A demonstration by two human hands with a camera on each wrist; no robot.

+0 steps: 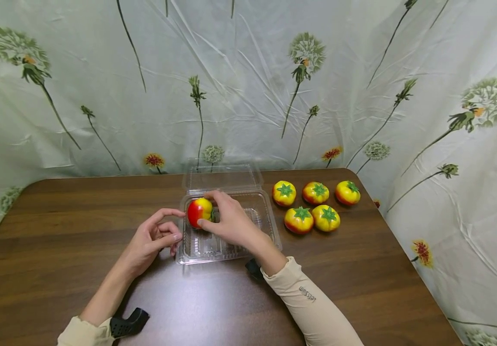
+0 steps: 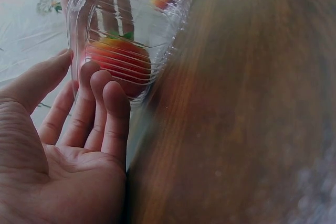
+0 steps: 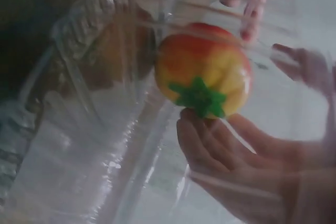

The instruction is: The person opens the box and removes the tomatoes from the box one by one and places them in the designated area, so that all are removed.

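Note:
My right hand (image 1: 235,222) holds a red and yellow toy tomato (image 1: 196,213) between thumb and fingers, over the left back part of a clear plastic container (image 1: 203,258). Its green star-shaped top (image 3: 199,97) faces the palm side. At the container's left rim is my left hand (image 1: 146,244). In the left wrist view its thumb lies against the rim, and the bent fingers (image 2: 116,100) rest under and along the ribbed wall. Through that wall the held tomato (image 2: 123,66) shows. Part of the container's inside is hidden by the right hand.
Several more toy tomatoes (image 1: 299,220) stand right of the container on the brown wooden table (image 1: 80,226). The container's clear lid (image 1: 222,177) lies folded back toward a flower-printed curtain (image 1: 248,96). Black wrist cameras (image 1: 129,323) sit on the sleeves.

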